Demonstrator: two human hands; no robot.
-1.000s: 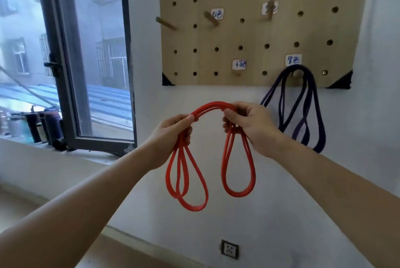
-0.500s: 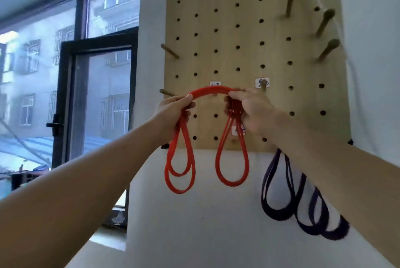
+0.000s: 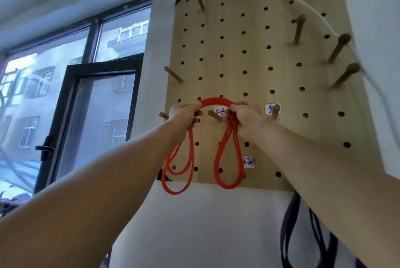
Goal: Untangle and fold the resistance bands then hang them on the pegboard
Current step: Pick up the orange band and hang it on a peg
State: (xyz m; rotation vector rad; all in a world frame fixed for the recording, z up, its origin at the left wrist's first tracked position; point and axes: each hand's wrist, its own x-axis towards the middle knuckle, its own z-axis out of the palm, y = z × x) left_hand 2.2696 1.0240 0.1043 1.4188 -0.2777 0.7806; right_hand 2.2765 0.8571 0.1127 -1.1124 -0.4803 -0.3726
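Note:
A folded red resistance band (image 3: 216,101) arches between both hands in front of the wooden pegboard (image 3: 255,62). My left hand (image 3: 184,115) grips its left end and my right hand (image 3: 246,118) pinches its right end. Looped ends of the band hang below each hand, down to the board's bottom edge. The arch sits just above a wooden peg (image 3: 214,116) beside a white label (image 3: 220,111). A purple band (image 3: 287,231) hangs low on the wall at the right, partly hidden behind my right forearm.
Several other wooden pegs stick out of the board, such as one (image 3: 338,48) at the right and one (image 3: 173,74) at the left. A white cord (image 3: 303,5) runs across the upper right. A dark-framed window (image 3: 86,120) stands open at the left.
Both hands have lifted the red band up the board, from below its bottom edge to the labelled peg. My view has tilted upward, so the purple band now appears lower.

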